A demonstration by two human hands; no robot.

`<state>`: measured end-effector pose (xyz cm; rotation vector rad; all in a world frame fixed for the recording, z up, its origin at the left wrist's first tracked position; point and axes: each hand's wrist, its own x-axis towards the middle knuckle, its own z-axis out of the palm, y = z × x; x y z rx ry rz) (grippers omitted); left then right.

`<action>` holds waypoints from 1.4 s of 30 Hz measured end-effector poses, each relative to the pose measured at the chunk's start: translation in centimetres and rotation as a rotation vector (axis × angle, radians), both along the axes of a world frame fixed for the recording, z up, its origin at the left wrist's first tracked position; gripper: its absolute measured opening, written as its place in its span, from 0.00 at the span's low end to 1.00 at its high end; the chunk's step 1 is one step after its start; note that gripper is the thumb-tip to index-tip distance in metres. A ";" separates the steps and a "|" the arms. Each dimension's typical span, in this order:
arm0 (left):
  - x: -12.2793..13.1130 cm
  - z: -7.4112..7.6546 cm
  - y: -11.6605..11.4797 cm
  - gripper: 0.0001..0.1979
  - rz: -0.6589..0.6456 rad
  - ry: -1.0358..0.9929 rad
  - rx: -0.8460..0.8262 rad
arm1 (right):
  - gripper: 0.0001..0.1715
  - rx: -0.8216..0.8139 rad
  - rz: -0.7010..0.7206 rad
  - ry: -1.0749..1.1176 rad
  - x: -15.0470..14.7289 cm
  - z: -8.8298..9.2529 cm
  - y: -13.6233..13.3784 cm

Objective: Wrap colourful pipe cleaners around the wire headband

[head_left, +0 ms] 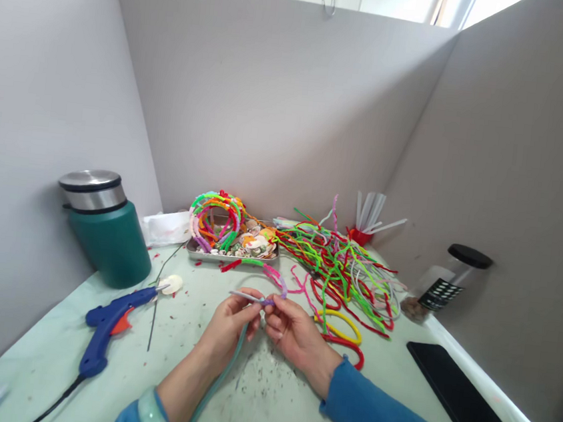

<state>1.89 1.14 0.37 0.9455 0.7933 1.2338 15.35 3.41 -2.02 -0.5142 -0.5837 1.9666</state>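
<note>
Near the middle of the table my left hand (pixel 233 321) pinches a pale lilac pipe cleaner (pixel 246 296), whose end sticks out to the left. A blue-green strand (pixel 220 379) runs down from these fingers along my left wrist. Touching close beside it, my right hand (pixel 294 330) has its thumb and finger closed on the purple part (pixel 268 302) of the same twisted piece. From there a multicoloured strand (pixel 274 276) in pink, green and red curves up and away to the left. Where the strands join is partly hidden by my fingertips.
A blue glue gun (pixel 111 327) and green flask (pixel 107 240) stand left. Behind my hands is a metal tray (pixel 231 257) with coloured rings (pixel 217 221). Tangled pipe cleaners (pixel 341 264) lie right, with a jar (pixel 442 285) and black strip (pixel 472 409) beyond.
</note>
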 end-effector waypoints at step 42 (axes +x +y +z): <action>0.4 0.0 0.0 0.13 0.113 0.060 -0.111 | 0.08 0.100 -0.061 -0.082 0.0 0.0 0.0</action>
